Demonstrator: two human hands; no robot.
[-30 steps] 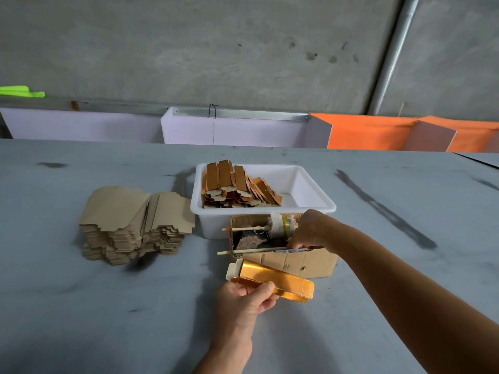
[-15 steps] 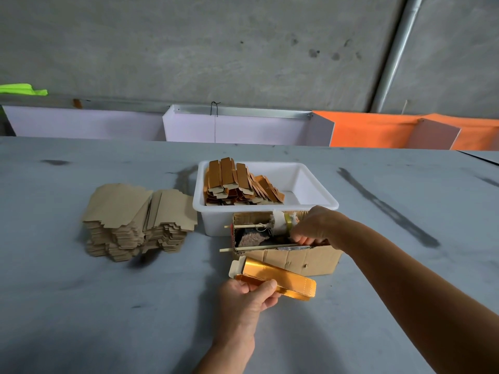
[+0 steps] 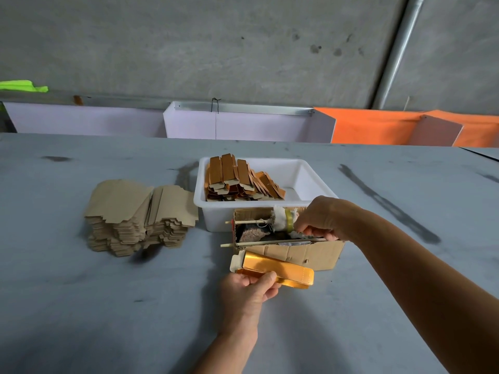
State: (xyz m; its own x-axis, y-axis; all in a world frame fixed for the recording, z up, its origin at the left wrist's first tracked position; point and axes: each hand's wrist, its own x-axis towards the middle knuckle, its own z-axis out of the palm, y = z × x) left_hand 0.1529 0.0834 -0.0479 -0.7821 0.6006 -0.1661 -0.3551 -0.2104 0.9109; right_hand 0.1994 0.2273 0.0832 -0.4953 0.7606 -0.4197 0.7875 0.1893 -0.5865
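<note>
Head view: the left hand pinches a half-formed gold box at one long edge, thumb on top and fingers beneath. It holds the box just above the table, midway along and on the side nearer the person, with the open flap end pointing left. Just behind it stands an open cardboard box of odds and ends: two thin sticks and a white wad with yellow tape round it. The right hand reaches into this box with its fingers curled down; whether they already pinch something cannot be told. Behind that, toward the far edge, a white tub holds a pile of finished boxes, and a stack of flat blanks lies to its left.

The step in hand looks like fetching a tool or filling for the gold box. Next, the right hand probably has to bring that piece out to the open end while the left keeps the box steady without crushing it.
</note>
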